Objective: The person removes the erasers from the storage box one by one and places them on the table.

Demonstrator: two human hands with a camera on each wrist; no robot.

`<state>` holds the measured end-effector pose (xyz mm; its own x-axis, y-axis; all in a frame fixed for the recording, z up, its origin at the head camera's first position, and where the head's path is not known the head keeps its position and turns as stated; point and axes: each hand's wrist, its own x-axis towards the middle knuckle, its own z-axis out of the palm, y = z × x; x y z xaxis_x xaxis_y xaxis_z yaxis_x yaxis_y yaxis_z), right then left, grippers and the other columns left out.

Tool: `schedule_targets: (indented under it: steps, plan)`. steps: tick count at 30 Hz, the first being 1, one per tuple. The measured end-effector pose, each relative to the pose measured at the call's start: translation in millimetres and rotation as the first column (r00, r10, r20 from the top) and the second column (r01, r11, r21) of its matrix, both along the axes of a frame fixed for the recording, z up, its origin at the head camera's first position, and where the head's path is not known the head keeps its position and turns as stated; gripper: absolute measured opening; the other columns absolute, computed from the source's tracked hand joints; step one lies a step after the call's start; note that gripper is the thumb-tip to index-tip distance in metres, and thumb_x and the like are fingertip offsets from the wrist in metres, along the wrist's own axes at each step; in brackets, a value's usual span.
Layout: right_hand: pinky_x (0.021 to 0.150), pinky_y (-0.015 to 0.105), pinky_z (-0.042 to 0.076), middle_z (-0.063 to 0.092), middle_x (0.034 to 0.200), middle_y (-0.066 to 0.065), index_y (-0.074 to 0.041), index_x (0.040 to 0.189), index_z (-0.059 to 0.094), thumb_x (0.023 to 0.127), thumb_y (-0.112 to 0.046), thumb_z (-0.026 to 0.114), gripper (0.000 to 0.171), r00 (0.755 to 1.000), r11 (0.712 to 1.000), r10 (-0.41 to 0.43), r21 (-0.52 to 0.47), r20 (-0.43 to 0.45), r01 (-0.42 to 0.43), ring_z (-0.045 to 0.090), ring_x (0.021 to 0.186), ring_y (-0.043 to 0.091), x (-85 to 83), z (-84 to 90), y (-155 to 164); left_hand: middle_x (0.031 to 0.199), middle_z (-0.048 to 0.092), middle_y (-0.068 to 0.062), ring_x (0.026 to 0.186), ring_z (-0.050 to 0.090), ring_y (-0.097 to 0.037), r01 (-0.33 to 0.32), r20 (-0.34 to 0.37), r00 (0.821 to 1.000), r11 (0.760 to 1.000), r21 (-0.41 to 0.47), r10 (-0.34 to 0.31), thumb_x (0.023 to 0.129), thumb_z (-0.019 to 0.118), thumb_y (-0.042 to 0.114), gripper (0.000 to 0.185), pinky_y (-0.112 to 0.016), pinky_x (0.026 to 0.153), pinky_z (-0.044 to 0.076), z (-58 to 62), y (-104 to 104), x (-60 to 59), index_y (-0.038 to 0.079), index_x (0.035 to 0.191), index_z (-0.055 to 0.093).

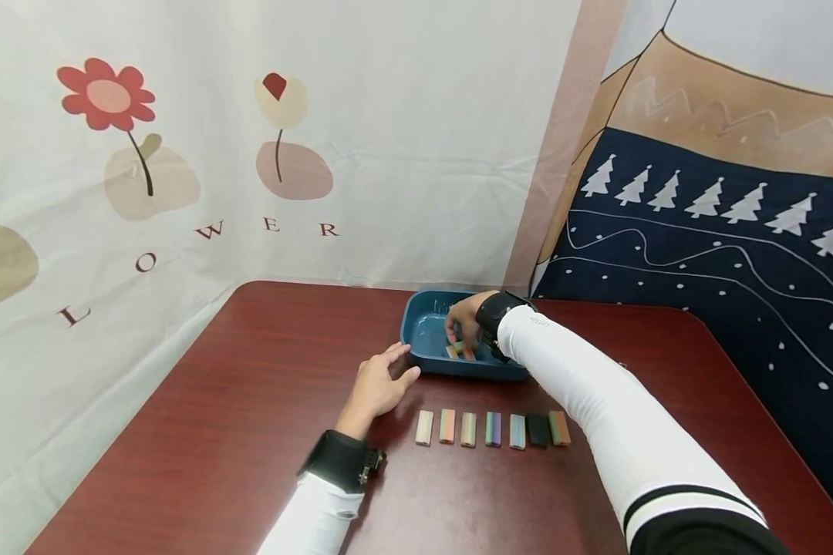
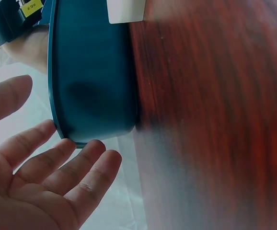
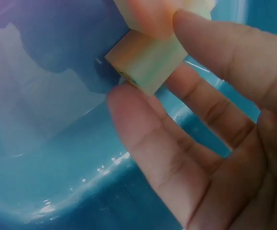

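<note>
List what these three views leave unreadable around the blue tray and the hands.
- Head view: the blocks inside the blue tray are mostly covered by the right hand, so their count stays unknown.
- Right wrist view: the block the right hand pinches runs off the top edge; its full length and colours are unclear.
- Left wrist view: the table is blurred, and the tray wall hides its inside.
- Left hand: contact with the tray cannot be settled.
</note>
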<state>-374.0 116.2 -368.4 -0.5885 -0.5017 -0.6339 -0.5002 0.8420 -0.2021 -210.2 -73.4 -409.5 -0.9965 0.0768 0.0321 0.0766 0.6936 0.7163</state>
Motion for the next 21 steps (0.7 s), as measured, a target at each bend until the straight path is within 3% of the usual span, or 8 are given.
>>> schedule_targets:
  steps: [10, 21]
  plan:
    - [0.061, 0.027, 0.047, 0.063, 0.091, -0.001, -0.020, 0.095, 0.070, 0.078, -0.002, 0.080, 0.027, 0.998, 0.998, -0.010, -0.065, 0.056, 0.014, 0.052, 0.082, 0.015, 3.4, -2.7, 0.2, 0.148, 0.044, -0.008, 0.132, 0.036, -0.047, 0.012, -0.012, 1.000, 1.000, -0.001, -0.012, 0.094, 0.065, 0.029, 0.050, -0.060, 0.105, 0.031, -0.4, -0.6, 0.6, 0.011, 0.140, 0.055]
    - [0.066, 0.028, 0.054, 0.062, 0.092, 0.001, -0.016, 0.093, 0.069, 0.077, 0.003, 0.078, 0.026, 0.998, 0.993, -0.037, -0.109, 0.056, 0.043, 0.057, 0.078, 0.015, 6.7, -0.2, -0.2, 0.148, 0.045, -0.007, 0.133, 0.036, -0.043, 0.010, -0.013, 1.000, 1.000, 0.022, -0.009, 0.094, 0.065, 0.029, 0.051, -0.057, 0.105, 0.032, -0.5, -1.7, 1.6, 0.012, 0.140, 0.054]
